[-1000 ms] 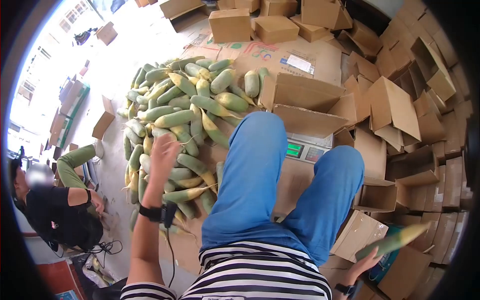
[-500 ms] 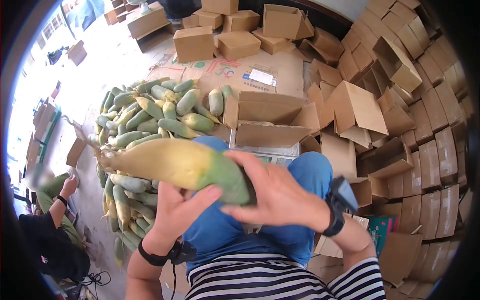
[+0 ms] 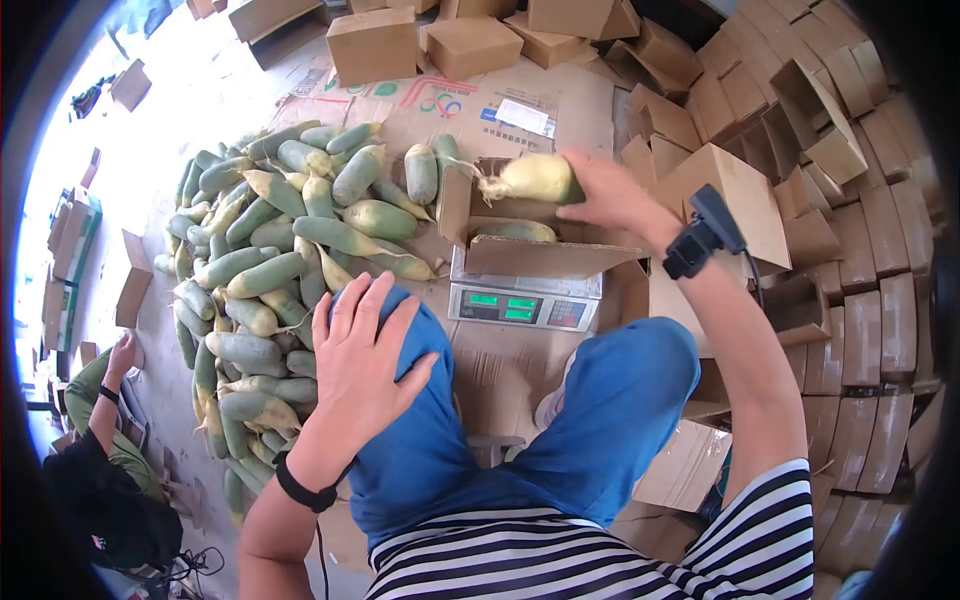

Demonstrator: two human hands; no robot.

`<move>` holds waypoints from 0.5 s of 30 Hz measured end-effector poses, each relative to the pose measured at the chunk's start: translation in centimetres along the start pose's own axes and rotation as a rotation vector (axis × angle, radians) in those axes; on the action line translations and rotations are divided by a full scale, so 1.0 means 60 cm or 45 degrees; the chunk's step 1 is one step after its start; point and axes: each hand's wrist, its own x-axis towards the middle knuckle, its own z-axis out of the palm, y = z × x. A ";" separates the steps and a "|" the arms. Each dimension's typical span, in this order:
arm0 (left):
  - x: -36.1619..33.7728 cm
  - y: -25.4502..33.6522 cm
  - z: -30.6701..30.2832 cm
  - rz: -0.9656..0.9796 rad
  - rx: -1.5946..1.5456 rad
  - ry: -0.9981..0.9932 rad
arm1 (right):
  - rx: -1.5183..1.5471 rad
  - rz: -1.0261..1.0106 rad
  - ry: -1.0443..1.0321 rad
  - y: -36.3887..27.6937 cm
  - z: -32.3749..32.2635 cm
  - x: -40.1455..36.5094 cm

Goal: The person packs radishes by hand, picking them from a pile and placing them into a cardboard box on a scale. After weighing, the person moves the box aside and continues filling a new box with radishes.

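My right hand (image 3: pixel 612 200) grips the green end of a pale yellow and green radish (image 3: pixel 538 179), held level over an open cardboard box (image 3: pixel 550 258). Its rooty tip points left. Inside the box another radish (image 3: pixel 518 231) shows in part. The box stands on a digital scale (image 3: pixel 525 306) with lit green figures. My left hand (image 3: pixel 362 345) rests on my left knee, fingers spread, holding nothing. Left of that knee lies a big heap of green radishes (image 3: pixel 265 275).
Cardboard boxes (image 3: pixel 470 47) stand along the back. Stacked cartons (image 3: pixel 870 300) wall the right side. A flattened printed cardboard sheet (image 3: pixel 400 108) lies on the floor behind the heap. At the far left another person's arm (image 3: pixel 108 400) shows, with cables (image 3: pixel 190 570) below.
The radish has gone from both hands before my lap to the right hand alone over the box. My left hand has let go and come down on my knee.
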 end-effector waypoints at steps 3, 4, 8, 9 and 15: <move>0.007 -0.005 0.002 -0.013 -0.008 -0.022 | 0.032 0.031 -0.186 0.057 0.066 0.018; 0.008 -0.006 0.003 -0.023 -0.008 -0.037 | 0.022 0.098 -0.282 0.072 0.085 0.021; 0.018 -0.008 0.006 -0.016 -0.016 -0.046 | -0.039 0.220 -0.642 0.105 0.139 0.042; 0.020 -0.009 0.006 -0.015 -0.021 -0.048 | -0.087 0.223 -0.720 0.104 0.150 0.052; 0.031 -0.015 0.006 -0.013 -0.038 -0.089 | -0.131 0.294 -1.027 0.096 0.211 0.091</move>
